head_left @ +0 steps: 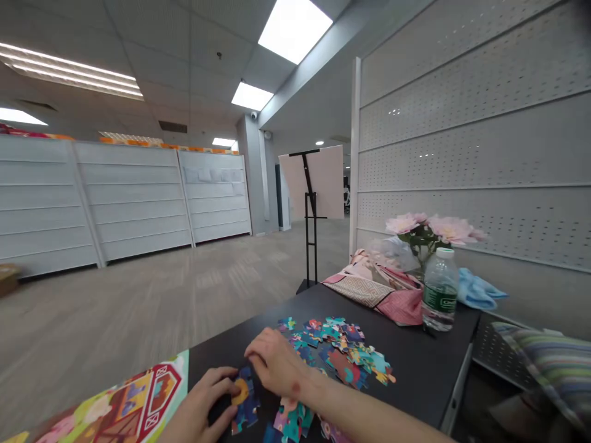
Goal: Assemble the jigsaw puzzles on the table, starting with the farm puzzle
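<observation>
Dark-blue puzzle pieces (250, 406) with an orange patch

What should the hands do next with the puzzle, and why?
Perhaps the right hand should pick one of the loose puzzle pieces, since they lie close beyond it, while the left hand touches the blue pieces.

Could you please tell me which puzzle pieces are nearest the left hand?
The dark blue pieces with the round yellow patch, at the left hand; the other pieces lie farther right.
</observation>
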`<state>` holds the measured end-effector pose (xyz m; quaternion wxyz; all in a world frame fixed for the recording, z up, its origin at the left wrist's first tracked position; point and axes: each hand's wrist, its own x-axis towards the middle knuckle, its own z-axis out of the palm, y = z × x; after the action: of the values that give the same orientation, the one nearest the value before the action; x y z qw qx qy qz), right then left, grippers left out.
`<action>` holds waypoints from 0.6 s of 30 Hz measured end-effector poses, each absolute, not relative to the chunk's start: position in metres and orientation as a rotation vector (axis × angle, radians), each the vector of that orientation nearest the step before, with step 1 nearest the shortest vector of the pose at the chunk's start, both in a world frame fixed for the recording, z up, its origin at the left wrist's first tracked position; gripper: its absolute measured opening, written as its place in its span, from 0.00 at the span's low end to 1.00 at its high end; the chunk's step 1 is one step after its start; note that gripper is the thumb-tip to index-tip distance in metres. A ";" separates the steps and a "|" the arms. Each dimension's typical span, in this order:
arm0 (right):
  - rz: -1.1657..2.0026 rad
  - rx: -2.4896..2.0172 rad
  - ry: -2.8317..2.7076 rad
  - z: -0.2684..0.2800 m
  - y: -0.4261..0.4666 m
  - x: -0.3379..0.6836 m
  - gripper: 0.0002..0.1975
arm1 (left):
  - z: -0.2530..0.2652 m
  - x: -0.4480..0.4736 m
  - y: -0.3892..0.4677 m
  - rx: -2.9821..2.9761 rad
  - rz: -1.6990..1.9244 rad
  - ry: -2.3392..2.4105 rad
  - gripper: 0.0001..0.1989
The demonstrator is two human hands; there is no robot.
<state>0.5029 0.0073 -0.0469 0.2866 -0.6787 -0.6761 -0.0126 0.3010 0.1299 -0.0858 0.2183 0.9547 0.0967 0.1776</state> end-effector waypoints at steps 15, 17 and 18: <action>-0.019 -2.260 -1.636 -0.050 -0.165 0.605 0.18 | -0.057 0.295 0.108 2.613 0.529 0.194 0.16; -0.148 -2.223 -1.668 -0.057 -0.160 0.606 0.15 | -0.058 0.294 0.108 2.620 0.540 0.235 0.18; -0.225 -2.188 -1.672 -0.060 -0.158 0.604 0.14 | -0.058 0.294 0.108 2.623 0.548 0.257 0.18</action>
<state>0.6038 -0.1579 -0.0601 0.1884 -0.7777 -0.5943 -0.0801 0.2941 0.1078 -0.0585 0.2229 0.9499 0.0931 0.1983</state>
